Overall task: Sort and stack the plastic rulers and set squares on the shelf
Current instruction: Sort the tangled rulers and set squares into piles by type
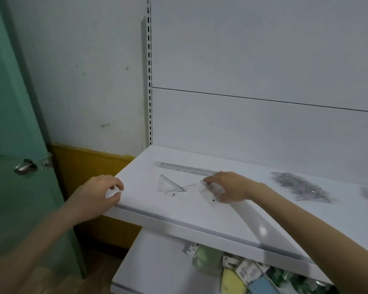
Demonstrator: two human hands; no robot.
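Observation:
A long clear ruler (183, 167) lies along the back of the white shelf (179, 211). In front of it rests a clear set square (169, 184). My right hand (229, 186) pinches another clear set square (209, 195) between thumb and fingertips, flat on the shelf. A heap of clear rulers and set squares (300, 186) lies further right. My left hand (98, 193) curls over the shelf's left front corner and holds none of the plastic pieces.
A green door (13, 124) with a metal knob (26, 166) stands close on the left. A slotted upright (149, 71) and white back panels rise behind the shelf. The lower shelf (157, 272) holds packaged goods (242, 272).

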